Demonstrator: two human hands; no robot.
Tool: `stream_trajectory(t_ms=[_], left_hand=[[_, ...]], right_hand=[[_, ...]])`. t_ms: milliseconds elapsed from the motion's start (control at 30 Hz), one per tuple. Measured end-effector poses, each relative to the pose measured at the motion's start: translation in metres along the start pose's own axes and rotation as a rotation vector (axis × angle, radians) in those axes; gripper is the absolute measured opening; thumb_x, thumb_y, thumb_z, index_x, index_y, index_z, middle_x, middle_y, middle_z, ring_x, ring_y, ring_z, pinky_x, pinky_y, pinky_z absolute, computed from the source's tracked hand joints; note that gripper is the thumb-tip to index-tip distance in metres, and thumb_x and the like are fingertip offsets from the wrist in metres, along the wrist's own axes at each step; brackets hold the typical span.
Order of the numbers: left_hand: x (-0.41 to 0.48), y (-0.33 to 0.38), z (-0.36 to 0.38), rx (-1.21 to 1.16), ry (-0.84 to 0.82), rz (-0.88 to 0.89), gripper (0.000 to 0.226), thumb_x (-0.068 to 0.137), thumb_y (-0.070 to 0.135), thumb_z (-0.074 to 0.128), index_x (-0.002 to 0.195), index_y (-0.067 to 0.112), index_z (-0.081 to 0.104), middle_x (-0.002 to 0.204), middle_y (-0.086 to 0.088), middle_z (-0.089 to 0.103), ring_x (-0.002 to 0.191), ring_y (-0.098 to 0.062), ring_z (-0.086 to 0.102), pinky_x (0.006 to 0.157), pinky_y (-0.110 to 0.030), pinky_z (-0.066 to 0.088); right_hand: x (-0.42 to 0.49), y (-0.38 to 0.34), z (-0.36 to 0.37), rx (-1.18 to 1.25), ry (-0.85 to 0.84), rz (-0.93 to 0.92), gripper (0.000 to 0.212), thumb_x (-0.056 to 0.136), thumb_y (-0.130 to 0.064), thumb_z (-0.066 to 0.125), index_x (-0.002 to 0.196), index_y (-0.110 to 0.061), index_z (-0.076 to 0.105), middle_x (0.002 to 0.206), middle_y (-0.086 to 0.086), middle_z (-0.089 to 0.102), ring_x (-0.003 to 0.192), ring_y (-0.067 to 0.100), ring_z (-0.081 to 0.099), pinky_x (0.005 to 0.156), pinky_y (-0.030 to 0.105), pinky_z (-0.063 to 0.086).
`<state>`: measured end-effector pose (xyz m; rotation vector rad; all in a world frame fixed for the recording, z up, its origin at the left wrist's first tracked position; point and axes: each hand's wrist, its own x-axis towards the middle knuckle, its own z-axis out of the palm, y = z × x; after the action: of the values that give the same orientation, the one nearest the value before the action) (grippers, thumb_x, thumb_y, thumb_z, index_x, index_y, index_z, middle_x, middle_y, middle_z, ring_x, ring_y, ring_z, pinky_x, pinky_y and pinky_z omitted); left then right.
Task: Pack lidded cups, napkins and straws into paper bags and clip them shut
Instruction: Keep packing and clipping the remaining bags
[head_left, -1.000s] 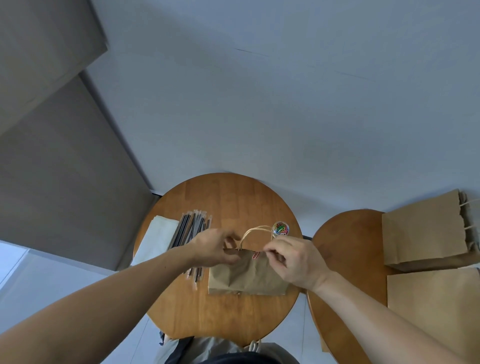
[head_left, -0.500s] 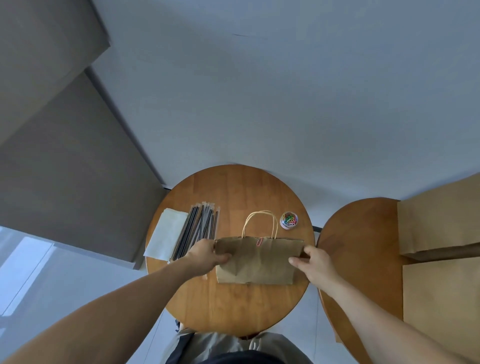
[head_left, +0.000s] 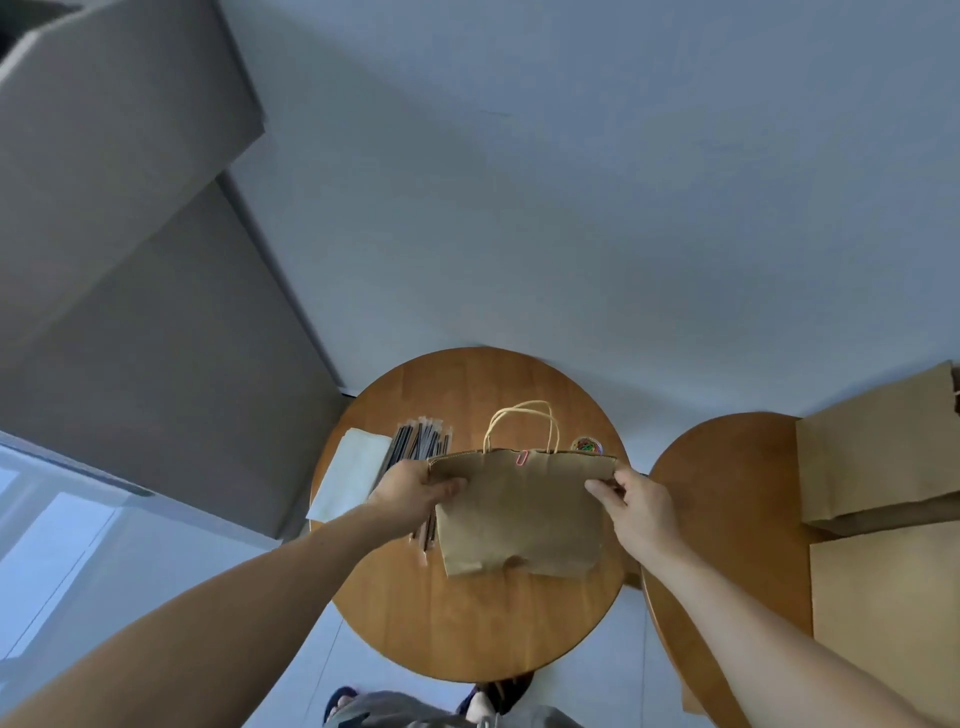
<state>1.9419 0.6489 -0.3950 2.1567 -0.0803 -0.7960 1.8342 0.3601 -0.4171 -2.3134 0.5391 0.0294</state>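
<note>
A brown paper bag with twine handles hangs above the round wooden table. A red paper clip sits on its closed top edge. My left hand grips the bag's upper left side, thumb on the front. My right hand pinches its upper right side. Wrapped straws lie in a pile on the table behind my left hand, next to a stack of white napkins. A small tub of coloured clips peeks over the bag's top edge.
A second round wooden table stands to the right, carrying two more brown paper bags at the frame's right edge. A grey wall panel is on the left. My feet show below the table.
Both hands moved from the bag's top edge to its sides and lifted the bag off the table toward me. The clip now stays on the top edge.
</note>
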Motion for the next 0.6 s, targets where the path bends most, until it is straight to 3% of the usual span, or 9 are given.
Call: stream_trajectory(t_ms=[100,167,300,367,433,533,600], left_hand=[[-0.011,0.012,-0.024,-0.151,0.069,0.067,0.004,0.088,0.033,0.073,0.085,0.031,0.072,0.074,0.022,0.072,0.07,0.007,0.065,0.062,-0.006,0.048],[-0.021,0.023,-0.044,-0.278,0.12,0.131,0.009,0.088,0.03,0.074,0.096,0.026,0.075,0.087,0.018,0.075,0.081,0.002,0.069,0.066,-0.008,0.05],[-0.051,0.039,-0.091,-0.518,0.165,0.233,0.01,0.09,0.021,0.072,0.098,0.016,0.074,0.085,0.007,0.077,0.076,-0.005,0.073,0.062,-0.014,0.054],[-0.069,0.043,-0.117,-0.587,0.213,0.266,0.014,0.091,0.023,0.072,0.099,0.012,0.074,0.083,0.003,0.077,0.075,-0.013,0.074,0.06,-0.025,0.059],[-0.087,0.045,-0.146,-0.617,0.292,0.312,0.019,0.09,0.031,0.073,0.098,0.014,0.074,0.089,0.001,0.078,0.086,-0.02,0.074,0.071,-0.034,0.062],[-0.117,0.051,-0.192,-0.652,0.406,0.396,0.026,0.088,0.038,0.073,0.095,0.013,0.074,0.094,-0.005,0.077,0.094,-0.027,0.072,0.086,-0.044,0.059],[-0.142,0.055,-0.22,-0.684,0.466,0.461,0.04,0.084,0.043,0.073,0.096,0.005,0.071,0.096,-0.017,0.074,0.092,-0.031,0.071,0.087,-0.056,0.056]], right_hand=[[0.0,-0.035,-0.01,0.112,0.079,-0.043,0.015,0.093,-0.031,0.066,0.083,-0.019,0.064,0.076,-0.005,0.067,0.071,0.012,0.062,0.064,0.03,0.049],[0.0,-0.064,-0.014,0.212,0.132,-0.05,0.016,0.093,-0.029,0.065,0.08,-0.022,0.062,0.074,-0.003,0.066,0.068,0.015,0.06,0.063,0.03,0.047],[0.001,-0.131,-0.017,0.355,0.263,-0.098,0.014,0.093,-0.029,0.065,0.08,-0.026,0.062,0.075,-0.003,0.065,0.068,0.016,0.06,0.061,0.027,0.046],[-0.001,-0.168,-0.015,0.437,0.333,-0.131,0.014,0.093,-0.031,0.066,0.079,-0.031,0.061,0.078,-0.007,0.065,0.07,0.007,0.059,0.058,0.014,0.043],[-0.004,-0.211,-0.014,0.499,0.393,-0.176,0.014,0.092,-0.032,0.066,0.079,-0.033,0.06,0.079,-0.011,0.064,0.07,0.001,0.058,0.059,0.009,0.042],[-0.006,-0.276,-0.013,0.567,0.463,-0.247,0.006,0.092,-0.029,0.067,0.088,-0.03,0.062,0.085,-0.009,0.065,0.078,0.005,0.06,0.069,0.017,0.045],[-0.014,-0.317,-0.011,0.606,0.485,-0.286,0.015,0.093,-0.03,0.066,0.102,-0.019,0.064,0.092,-0.008,0.065,0.083,0.005,0.06,0.073,0.019,0.045]])
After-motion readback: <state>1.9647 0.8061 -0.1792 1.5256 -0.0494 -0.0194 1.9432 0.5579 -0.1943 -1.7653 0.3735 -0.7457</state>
